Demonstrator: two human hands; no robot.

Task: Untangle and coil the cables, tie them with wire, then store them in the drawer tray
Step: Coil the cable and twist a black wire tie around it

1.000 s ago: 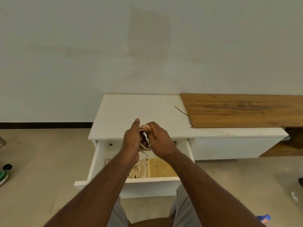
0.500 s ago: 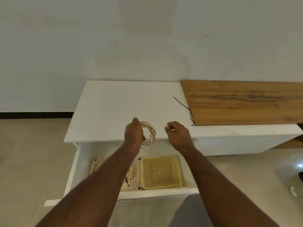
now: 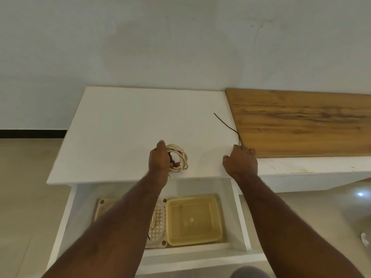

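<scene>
My left hand [image 3: 159, 160] grips a coiled beige cable [image 3: 180, 157] just above the front of the white cabinet top [image 3: 130, 127]. A thin black wire [image 3: 225, 124] lies on the top beside the wooden board. My right hand [image 3: 240, 161] rests at the wire's near end with its fingers curled over it. Below, the drawer [image 3: 237, 213] stands open. It holds a cream perforated tray [image 3: 159, 214] and a yellow tray [image 3: 193, 219]. Another coiled cable [image 3: 152, 224] lies in the perforated tray, mostly hidden by my left arm.
A wooden board [image 3: 301, 121] covers the cabinet top to the right, up against the wall. Beige floor tiles lie on both sides, with a small white object [image 3: 364, 237] on the floor at far right.
My hands have parted. The right hand let go of the coil and moved right to the black wire's end. The left hand keeps the coil. The view has tilted down over the drawer.
</scene>
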